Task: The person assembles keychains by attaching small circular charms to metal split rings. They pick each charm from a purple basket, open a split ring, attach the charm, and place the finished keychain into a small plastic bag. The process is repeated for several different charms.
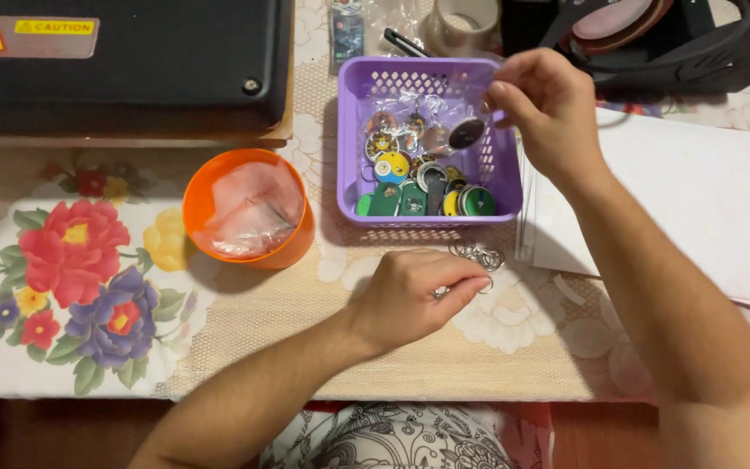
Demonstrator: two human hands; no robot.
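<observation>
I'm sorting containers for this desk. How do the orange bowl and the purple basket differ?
The orange bowl is round with solid walls; the purple basket is rectangular with perforated walls. The bowl holds clear plastic; the basket holds colourful round and rectangular charms. Both sit open-topped on the floral tablecloth.

A rectangular silver label [29, 36] with a yellow warning triangle and yellow strip sits on the black machine [132, 61] at top left. A small packaged card [346, 33] lies above the purple basket [353, 130].
</observation>
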